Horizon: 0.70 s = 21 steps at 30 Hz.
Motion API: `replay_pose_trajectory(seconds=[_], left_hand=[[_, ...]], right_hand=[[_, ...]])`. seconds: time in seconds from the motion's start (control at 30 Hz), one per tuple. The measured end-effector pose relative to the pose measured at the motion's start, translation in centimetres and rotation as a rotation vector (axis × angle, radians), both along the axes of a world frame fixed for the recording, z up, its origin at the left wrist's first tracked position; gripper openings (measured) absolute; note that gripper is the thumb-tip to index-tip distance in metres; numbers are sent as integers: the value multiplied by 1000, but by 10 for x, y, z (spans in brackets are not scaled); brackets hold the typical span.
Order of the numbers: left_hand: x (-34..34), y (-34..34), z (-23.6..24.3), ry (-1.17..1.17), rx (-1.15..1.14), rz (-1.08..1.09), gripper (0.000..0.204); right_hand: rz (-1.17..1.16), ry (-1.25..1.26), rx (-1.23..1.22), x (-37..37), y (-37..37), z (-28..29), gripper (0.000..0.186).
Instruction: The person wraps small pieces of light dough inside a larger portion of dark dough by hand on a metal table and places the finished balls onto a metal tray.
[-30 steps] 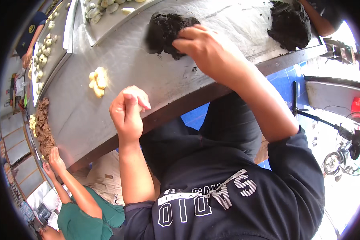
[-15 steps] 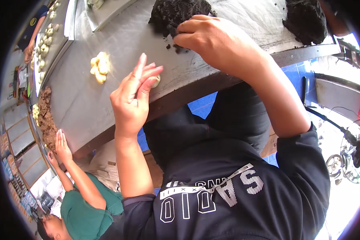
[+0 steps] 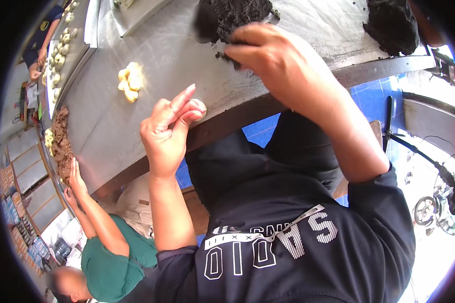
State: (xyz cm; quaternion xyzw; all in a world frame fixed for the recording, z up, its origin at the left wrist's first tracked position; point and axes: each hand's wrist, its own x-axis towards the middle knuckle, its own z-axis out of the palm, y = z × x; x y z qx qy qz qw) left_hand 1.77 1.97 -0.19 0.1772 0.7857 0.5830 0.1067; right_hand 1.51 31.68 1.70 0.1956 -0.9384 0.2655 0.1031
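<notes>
My left hand (image 3: pixel 167 129) is above the table's near edge, its index finger raised and its other fingers curled to the thumb. They close on a small piece of pale dough (image 3: pixel 202 114), mostly hidden by the fingertips. My right hand (image 3: pixel 263 53) hovers just off the near side of a crumbly black mass (image 3: pixel 245 17). Its fingertips are smeared by motion, so any hold on black crumbs is hidden. A blurred dark lump (image 3: pixel 206 22) shows at the mass's left side. Left of my left hand lies a cluster of pale yellow dough pieces (image 3: pixel 131 82).
Another black lump (image 3: pixel 392 28) sits at the table's (image 3: pixel 172 55) right end. A tray with pale dough balls (image 3: pixel 58 63) stands far left. A co-worker in green (image 3: pixel 116 257) has hands by a brown mass (image 3: pixel 61 146). Another person's hand (image 3: pixel 34 73) is beyond.
My left fingers have curled in from a straighter pose, covering more of the pale dough. My right hand has shifted slightly right and away from the black mass. The co-worker's hands have moved a little.
</notes>
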Motion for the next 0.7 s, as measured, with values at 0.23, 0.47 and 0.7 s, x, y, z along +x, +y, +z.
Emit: replay_pose_trajectory(seconds=[0.23,0.47,0.7], left_hand=[[10,20,4,367,-372,79,42],[1,-19,-4,454,-244,-83,35],[-31,-4,18,405,-434,-205,18]], right_hand=[[157,139,212,-24,-9,1,18],[-29,176,13,-14,66,-11,32],[101,41,-137,8,30,-9,32]])
